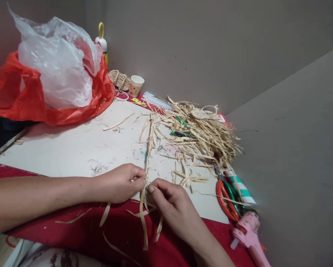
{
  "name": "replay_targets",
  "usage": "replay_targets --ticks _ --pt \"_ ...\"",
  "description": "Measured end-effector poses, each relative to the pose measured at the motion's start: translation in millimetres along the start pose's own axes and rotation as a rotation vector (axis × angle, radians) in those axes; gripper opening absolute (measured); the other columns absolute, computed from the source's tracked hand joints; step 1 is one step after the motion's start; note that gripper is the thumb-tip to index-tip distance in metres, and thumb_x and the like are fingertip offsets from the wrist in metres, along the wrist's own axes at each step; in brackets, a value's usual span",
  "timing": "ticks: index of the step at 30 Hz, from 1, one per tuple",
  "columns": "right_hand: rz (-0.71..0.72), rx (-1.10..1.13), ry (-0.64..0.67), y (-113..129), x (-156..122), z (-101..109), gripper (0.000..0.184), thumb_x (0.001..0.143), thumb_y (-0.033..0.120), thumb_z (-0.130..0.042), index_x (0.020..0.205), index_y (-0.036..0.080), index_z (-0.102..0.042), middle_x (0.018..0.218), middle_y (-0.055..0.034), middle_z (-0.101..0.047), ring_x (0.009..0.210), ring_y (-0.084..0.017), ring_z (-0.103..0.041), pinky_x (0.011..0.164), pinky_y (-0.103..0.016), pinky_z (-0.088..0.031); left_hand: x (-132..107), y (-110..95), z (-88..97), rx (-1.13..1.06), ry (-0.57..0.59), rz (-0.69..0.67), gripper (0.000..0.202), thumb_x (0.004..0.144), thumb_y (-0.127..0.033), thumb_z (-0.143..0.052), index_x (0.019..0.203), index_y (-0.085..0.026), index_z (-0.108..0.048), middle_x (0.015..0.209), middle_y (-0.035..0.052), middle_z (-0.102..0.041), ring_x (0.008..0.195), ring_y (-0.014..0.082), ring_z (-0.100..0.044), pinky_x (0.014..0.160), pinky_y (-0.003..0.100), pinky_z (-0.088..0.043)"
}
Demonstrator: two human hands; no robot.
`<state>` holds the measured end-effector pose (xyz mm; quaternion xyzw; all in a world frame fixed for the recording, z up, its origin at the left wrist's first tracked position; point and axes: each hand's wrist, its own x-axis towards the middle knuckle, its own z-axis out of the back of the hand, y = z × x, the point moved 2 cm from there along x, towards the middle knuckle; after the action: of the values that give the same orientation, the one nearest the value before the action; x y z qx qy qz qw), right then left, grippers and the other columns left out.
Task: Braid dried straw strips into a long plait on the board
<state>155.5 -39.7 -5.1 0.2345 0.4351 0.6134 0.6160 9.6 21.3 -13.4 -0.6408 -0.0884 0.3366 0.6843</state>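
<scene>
A long braid of dry straw strips [149, 148] lies on a white sheet [71, 148] and runs away from me. My left hand [118, 183] pinches its near end from the left. My right hand [173, 205] pinches the same end from the right. Both hands are closed on the strips, and loose strip ends [144, 222] hang down below them over the red cloth [121, 233].
A heap of loose straw strips [202, 135] lies at the right. Orange-handled scissors [224, 196], a green-striped tube [240, 187] and a pink glue gun [250, 233] lie near the right wall. A red and clear plastic bag [52, 78], a woven piece [118, 79] and a paper cup [135, 85] sit at the back.
</scene>
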Motion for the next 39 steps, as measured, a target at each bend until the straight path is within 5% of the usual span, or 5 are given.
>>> replay_targets --ticks 5,23,28,34,39 --pt "-0.107 0.159 0.01 -1.7 -1.3 -12.5 0.035 0.088 0.036 -0.04 0.059 0.018 -0.045 0.049 0.0027 -0.042 0.044 -0.009 -0.035 0.042 -0.022 -0.027 -0.1 2.1 -5.2 -0.016 -0.057 -0.022 0.019 0.077 -0.027 -0.039 0.06 -0.018 -0.04 0.054 -0.0059 -0.03 0.053 0.0078 -0.028 0.05 0.022 -0.025" --pt "0.273 -0.67 -0.096 6.9 -14.9 -28.5 0.026 0.089 0.023 -0.038 0.072 0.016 -0.057 0.054 -0.0032 -0.059 0.042 -0.011 -0.046 0.047 -0.025 -0.022 -1.6 7.1 -9.2 -0.287 -0.077 0.027 0.025 0.075 -0.028 -0.05 0.055 -0.013 -0.051 0.05 -0.0042 -0.044 0.048 0.0053 -0.033 0.047 0.02 -0.024" --pt "0.345 -0.341 0.218 20.7 -27.8 -15.8 0.029 0.088 0.03 -0.048 0.062 0.017 -0.054 0.053 0.0018 -0.051 0.046 -0.008 -0.041 0.048 -0.021 -0.027 -4.6 0.9 -4.6 -0.31 -0.049 0.101 0.026 0.078 -0.034 -0.051 0.068 -0.012 -0.06 0.043 -0.0081 -0.034 0.039 0.0038 -0.021 0.04 0.02 -0.014" --pt "0.02 0.26 -0.345 4.7 -13.6 18.2 0.027 0.085 0.042 -0.053 0.073 0.018 -0.055 0.06 0.0017 -0.051 0.052 -0.01 -0.044 0.048 -0.02 -0.033 -6.0 -8.0 0.5 -0.323 -0.004 0.039 0.025 0.081 -0.037 -0.051 0.075 -0.014 -0.058 0.041 -0.0102 -0.029 0.038 0.0041 -0.019 0.041 0.02 -0.013" --pt "-0.066 0.417 0.092 -6.0 3.3 0.2 0.034 0.087 0.045 -0.05 0.073 0.015 -0.056 0.059 0.0017 -0.051 0.05 -0.008 -0.04 0.048 -0.02 -0.03 -4.0 -3.5 -0.9 -0.263 0.041 -0.08 0.027 0.084 -0.036 -0.046 0.071 -0.014 -0.053 0.053 -0.0065 -0.043 0.047 0.0048 -0.029 0.047 0.018 -0.024"
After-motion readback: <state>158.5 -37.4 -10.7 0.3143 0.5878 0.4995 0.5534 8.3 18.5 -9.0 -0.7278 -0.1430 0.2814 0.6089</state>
